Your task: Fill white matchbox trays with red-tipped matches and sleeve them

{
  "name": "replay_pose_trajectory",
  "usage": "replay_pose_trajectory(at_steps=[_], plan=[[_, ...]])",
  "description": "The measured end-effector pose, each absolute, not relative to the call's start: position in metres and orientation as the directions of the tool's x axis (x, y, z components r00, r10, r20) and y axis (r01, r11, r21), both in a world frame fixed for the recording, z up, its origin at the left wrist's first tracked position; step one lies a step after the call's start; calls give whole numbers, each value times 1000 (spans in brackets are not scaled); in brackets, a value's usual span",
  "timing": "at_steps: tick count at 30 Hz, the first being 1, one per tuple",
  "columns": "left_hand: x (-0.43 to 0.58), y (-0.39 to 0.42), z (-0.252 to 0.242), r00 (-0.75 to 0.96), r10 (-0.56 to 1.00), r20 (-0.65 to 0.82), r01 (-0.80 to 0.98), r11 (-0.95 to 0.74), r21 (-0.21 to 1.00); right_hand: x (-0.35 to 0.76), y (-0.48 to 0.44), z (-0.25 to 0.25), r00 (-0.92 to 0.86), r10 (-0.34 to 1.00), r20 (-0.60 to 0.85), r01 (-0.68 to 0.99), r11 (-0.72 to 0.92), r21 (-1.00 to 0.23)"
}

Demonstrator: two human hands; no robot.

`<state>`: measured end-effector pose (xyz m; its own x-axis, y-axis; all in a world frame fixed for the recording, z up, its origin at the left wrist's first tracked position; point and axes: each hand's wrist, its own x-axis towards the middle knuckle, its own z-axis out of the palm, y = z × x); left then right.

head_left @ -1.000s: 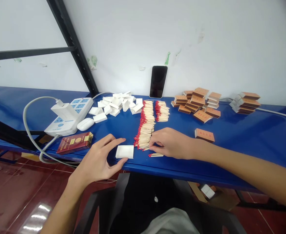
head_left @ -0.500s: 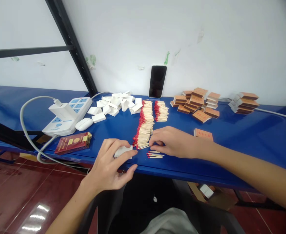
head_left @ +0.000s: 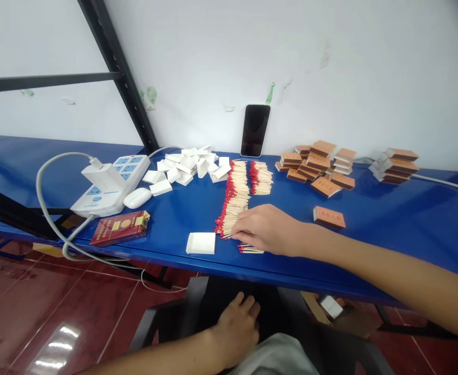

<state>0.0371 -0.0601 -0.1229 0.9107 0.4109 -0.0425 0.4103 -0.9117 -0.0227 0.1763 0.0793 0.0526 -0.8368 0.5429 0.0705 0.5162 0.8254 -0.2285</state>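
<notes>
My right hand is over the lower end of a long row of red-tipped matches, thumb and fingers pinched together on matches there. A few loose matches lie just below it, partly covered by the hand. To the left, near the shelf's front edge, an open white matchbox tray lies flat with no matches visible in it. My left hand rests on my lap below the shelf edge, its fingers lying loosely with nothing in them.
White trays are heaped behind. Orange matchboxes are piled right, one apart. A shorter match row sits below a phone. Left are a power strip, white case and dark red pack.
My left hand has left the white tray and dropped to my lap, leaving the tray on the shelf. My right hand has moved slightly left onto the lower matches.
</notes>
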Motion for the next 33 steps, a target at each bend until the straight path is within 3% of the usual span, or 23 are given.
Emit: replay_pose_trajectory(at_steps=[5, 10, 19, 26, 31, 33], plan=[[31, -55, -139, 924, 355, -144, 364, -930, 47, 175, 77, 56, -800, 599, 43, 570, 779, -260], [38, -49, -135, 907, 405, -114, 413, -910, 49, 185, 73, 62, -740, 673, 5, 644, 710, -284], [58, -48, -153, 862, 436, -257, 459, -888, 34, 195, 61, 71, -626, 779, -36, 704, 544, -456], [64, -39, -144, 872, 343, -349, 394, -915, 87, 175, 70, 59, -786, 611, 96, 575, 779, -252], [42, -44, -111, 904, 312, -292, 365, -919, 148, 172, 74, 56, -798, 599, 62, 580, 793, -189], [26, -52, -94, 925, 293, -244, 349, -908, 234, 172, 74, 56, -796, 603, 57, 588, 792, -161]])
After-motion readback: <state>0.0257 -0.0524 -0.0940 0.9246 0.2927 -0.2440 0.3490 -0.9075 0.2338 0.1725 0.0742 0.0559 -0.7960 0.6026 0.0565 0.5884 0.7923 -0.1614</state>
